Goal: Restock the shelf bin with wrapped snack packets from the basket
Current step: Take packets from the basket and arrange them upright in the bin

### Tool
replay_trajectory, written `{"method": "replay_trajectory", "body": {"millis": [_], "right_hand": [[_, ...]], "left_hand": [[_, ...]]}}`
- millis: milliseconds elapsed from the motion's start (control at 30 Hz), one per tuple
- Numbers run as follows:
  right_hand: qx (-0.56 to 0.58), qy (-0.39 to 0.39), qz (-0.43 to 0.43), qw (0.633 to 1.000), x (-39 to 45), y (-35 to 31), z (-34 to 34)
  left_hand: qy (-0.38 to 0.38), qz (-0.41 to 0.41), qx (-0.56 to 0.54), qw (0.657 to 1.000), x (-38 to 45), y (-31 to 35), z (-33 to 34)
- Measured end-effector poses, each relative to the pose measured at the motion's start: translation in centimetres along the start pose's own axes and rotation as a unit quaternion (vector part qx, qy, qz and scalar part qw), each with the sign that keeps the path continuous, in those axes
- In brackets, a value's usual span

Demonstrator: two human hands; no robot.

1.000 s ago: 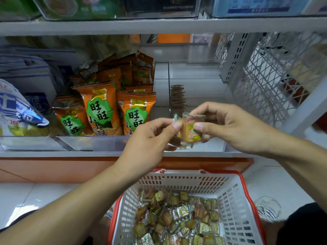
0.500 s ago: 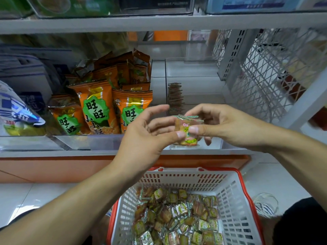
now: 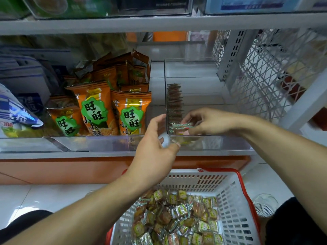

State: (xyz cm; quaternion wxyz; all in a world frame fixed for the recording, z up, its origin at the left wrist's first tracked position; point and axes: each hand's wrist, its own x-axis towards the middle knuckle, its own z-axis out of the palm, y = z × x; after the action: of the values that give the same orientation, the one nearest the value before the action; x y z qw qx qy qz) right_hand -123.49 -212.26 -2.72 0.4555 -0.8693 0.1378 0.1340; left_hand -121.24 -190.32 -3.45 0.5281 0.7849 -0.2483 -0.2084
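A clear plastic shelf bin (image 3: 212,144) stands on the shelf at centre right. A row of wrapped snack packets (image 3: 174,101) stands along its left wall. My right hand (image 3: 210,122) reaches over the front wall into the bin and pinches a small wrapped snack packet (image 3: 181,125) at the front of that row. My left hand (image 3: 155,147) is just outside the bin's front left corner, fingers relaxed, holding nothing. Below, a white basket with a red rim (image 3: 231,188) holds several more wrapped packets (image 3: 177,218).
Orange snack bags (image 3: 113,110) fill the bin to the left. A blue and white bag (image 3: 16,114) lies at far left. A white wire mesh panel (image 3: 265,76) closes the shelf's right side. The upper shelf edge (image 3: 159,22) runs overhead.
Both hands held the packet in front of the shelf. Now my right hand has carried it forward into the bin, and my left hand has let go and opened.
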Motion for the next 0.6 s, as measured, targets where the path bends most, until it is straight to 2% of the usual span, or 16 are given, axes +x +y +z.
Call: {"method": "replay_trajectory", "body": {"millis": [133, 200, 467, 600], "right_hand": [[0.106, -0.069, 0.054, 0.99, 1.3, 0.1, -0.2], [0.143, -0.073, 0.07, 0.985, 1.5, 0.3, -0.3], [0.015, 0.061, 0.048, 0.997, 2.1, 0.4, 1.3], [-0.027, 0.054, 0.052, 0.997, 2.2, 0.0, 1.4]], "left_hand": [[0.003, -0.001, -0.002, 1.0, 0.0, 0.1, 0.0], [0.002, -0.003, 0.0, 1.0, -0.1, 0.2, 0.0], [-0.003, 0.003, 0.023, 1.0, -0.3, -0.1, 0.1], [-0.002, 0.008, 0.024, 1.0, -0.4, -0.2, 0.1]]}}
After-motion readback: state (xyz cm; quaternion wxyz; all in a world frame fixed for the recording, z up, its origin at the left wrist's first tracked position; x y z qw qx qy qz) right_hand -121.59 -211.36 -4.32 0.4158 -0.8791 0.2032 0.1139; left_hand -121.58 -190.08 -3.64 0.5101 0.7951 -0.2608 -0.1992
